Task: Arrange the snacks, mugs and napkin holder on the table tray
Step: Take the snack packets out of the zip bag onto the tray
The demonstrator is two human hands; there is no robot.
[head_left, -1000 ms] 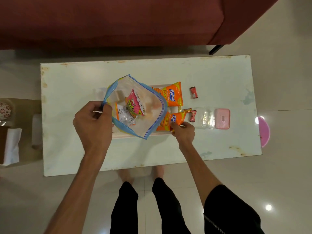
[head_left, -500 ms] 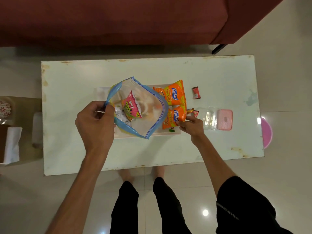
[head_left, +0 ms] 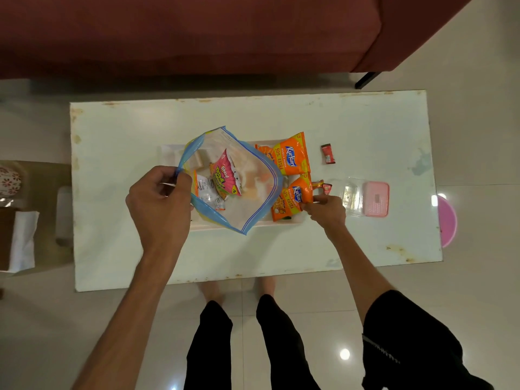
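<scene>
Left hand [head_left: 160, 204] pinches zip bag [head_left: 233, 178] rim; right hand [head_left: 326, 209] grips orange packet [head_left: 292, 199]; pink box [head_left: 376, 199] nearby.

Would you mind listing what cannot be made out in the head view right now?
- Tray: mostly hidden by the zip bag that the left hand holds over it.
- Mugs and napkin holder: none can be identified.
- Nearer orange snack packet: its edge is covered by the right hand pinching it.
- Small red wrapper: print too small to read.
- Pink round object: partly hidden behind the table edge.
</scene>
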